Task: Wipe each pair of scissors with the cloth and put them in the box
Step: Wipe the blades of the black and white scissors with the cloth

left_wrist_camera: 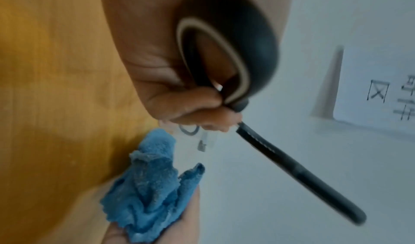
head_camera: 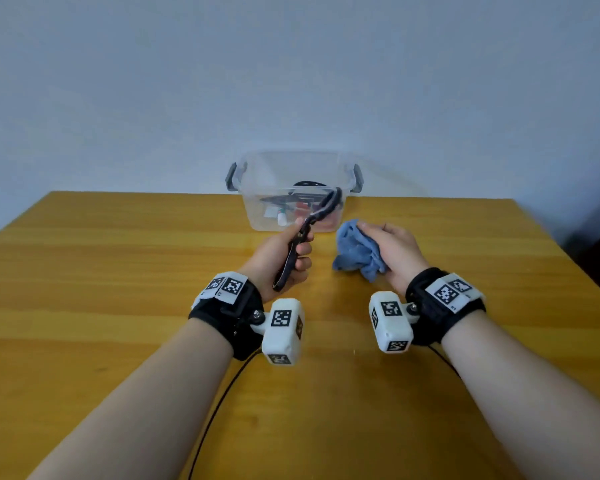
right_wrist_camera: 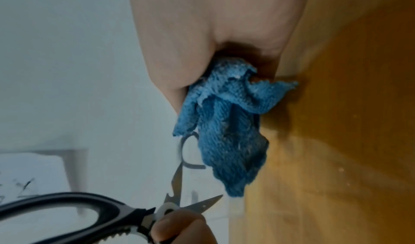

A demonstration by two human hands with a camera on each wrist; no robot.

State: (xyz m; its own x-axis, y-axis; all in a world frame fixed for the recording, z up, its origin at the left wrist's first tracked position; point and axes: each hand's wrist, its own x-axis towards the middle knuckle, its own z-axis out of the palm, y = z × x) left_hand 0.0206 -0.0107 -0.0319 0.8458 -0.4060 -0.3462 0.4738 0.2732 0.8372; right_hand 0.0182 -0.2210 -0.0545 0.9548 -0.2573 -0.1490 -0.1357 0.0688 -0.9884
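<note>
My left hand (head_camera: pixel 288 252) grips a pair of black-handled scissors (head_camera: pixel 328 204) near the pivot, above the table in front of the box. One handle loop (left_wrist_camera: pixel 258 40) lies against the palm and the other handle (left_wrist_camera: pixel 292 168) sticks out. The steel blades (right_wrist_camera: pixel 202 203) are spread apart. To the right, my right hand (head_camera: pixel 394 252) holds a crumpled blue cloth (head_camera: pixel 357 252), which hangs a little apart from the blades (right_wrist_camera: pixel 229 132). The clear plastic box (head_camera: pixel 257 209) with grey latches stands at the table's far edge and holds other dark scissors (head_camera: pixel 291 199) and small items.
The yellow wooden table (head_camera: pixel 118 271) reaches to a pale wall behind the box. A white sheet with writing (left_wrist_camera: pixel 381 88) hangs on that wall. Black cables (head_camera: pixel 219 403) run from the wrist cameras toward me.
</note>
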